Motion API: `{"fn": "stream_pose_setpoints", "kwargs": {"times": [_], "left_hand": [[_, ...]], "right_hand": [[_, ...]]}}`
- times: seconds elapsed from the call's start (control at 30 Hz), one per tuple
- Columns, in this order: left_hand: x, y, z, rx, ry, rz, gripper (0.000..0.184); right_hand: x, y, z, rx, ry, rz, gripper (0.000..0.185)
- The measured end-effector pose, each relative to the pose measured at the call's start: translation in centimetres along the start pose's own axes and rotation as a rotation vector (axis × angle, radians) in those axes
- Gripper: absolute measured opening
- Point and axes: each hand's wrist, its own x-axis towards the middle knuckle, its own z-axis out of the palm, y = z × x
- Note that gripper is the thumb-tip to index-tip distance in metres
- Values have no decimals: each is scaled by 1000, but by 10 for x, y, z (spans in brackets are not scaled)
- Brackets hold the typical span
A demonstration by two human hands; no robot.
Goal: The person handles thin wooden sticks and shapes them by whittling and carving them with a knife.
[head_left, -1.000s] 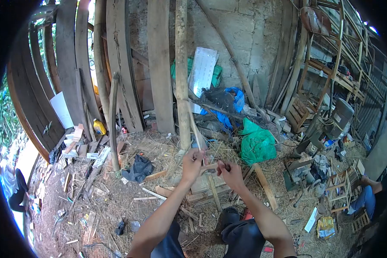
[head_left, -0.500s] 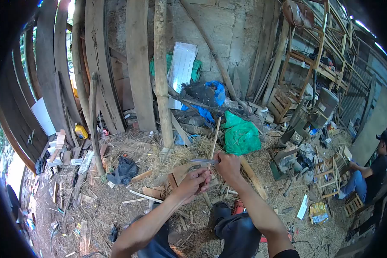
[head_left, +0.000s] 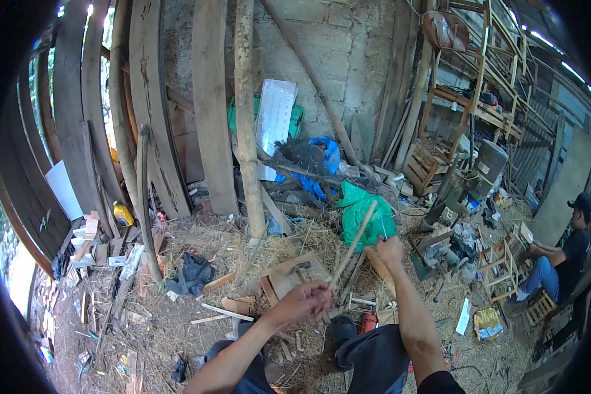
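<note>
My left hand (head_left: 303,303) is closed around the lower part of a thin wooden stick (head_left: 354,244), which slants up and to the right. Off to the right of the stick is my right hand (head_left: 391,253), its fingers wrapped round a knife. Only a little of the knife's blade (head_left: 383,230) shows, pointing up in front of a green plastic bag (head_left: 366,215); its handle is hidden in the fist. Below and beyond my left hand a hammer (head_left: 301,267) lies on a wooden board (head_left: 315,272).
Straw and wood scraps cover the ground. A black plastic bag (head_left: 194,272) lies left, near a wooden post (head_left: 244,131). A yellow bottle (head_left: 122,214) stands farther left. At right, a seated person (head_left: 568,253) works beside a small wooden frame (head_left: 499,266). A red object (head_left: 369,322) lies near my legs.
My right hand with the knife has moved right and away from the stick. The stick now leans more to the right, and my left hand has dropped slightly.
</note>
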Motion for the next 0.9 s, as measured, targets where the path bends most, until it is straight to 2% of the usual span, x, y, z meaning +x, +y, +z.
{"fn": "stream_pose_setpoints", "kwargs": {"times": [0.03,0.07,0.1,0.13,0.17,0.2,0.27,0.3,0.37,0.4,0.47,0.53,0.57,0.6,0.63,0.7,0.77,0.9], "left_hand": [[0,0,-4,130,112,67,19],[1,-1,-9,121,122,73,19],[4,-1,-17,277,174,125,19],[8,-2,-25,434,226,171,19],[12,-5,-35,423,240,166,19],[16,-9,-48,472,262,169,18],[13,-15,-70,508,316,142,17],[12,-14,-79,580,316,102,15],[15,-31,-104,642,339,41,13],[20,-47,-122,754,382,70,15],[22,-56,-134,868,435,81,18],[23,-53,-132,1010,637,33,26],[27,-48,-131,1019,646,167,30],[31,-40,-129,1023,638,155,30],[35,-33,-129,940,697,210,30],[42,-26,-129,859,749,253,30],[50,-24,-131,569,849,371,28],[51,-25,-115,662,821,334,28]], "right_hand": [[-5,-10,-13,199,-73,-12,37],[-10,-20,-27,394,-150,-27,40],[-13,-33,-40,387,-158,-39,40],[-18,-49,-54,858,-415,18,45],[-24,-65,-65,1326,-681,94,49],[-31,-84,-78,1318,-705,100,49],[-46,-119,-91,1488,-737,24,37],[-49,-127,-86,1488,-774,41,37],[-55,-137,-70,1217,-657,-209,28],[-61,-140,-55,1224,-690,-202,28],[-70,-142,-25,1187,-549,-287,19],[-87,-145,-1,1068,-492,-396,17],[-92,-147,8,978,-476,-510,18],[-98,-150,15,884,-457,-621,20],[-103,-160,-9,673,-402,-698,20],[-101,-160,13,707,-403,-673,20],[-98,-157,30,732,-402,-654,19],[-103,-154,38,725,-439,-624,18]]}}
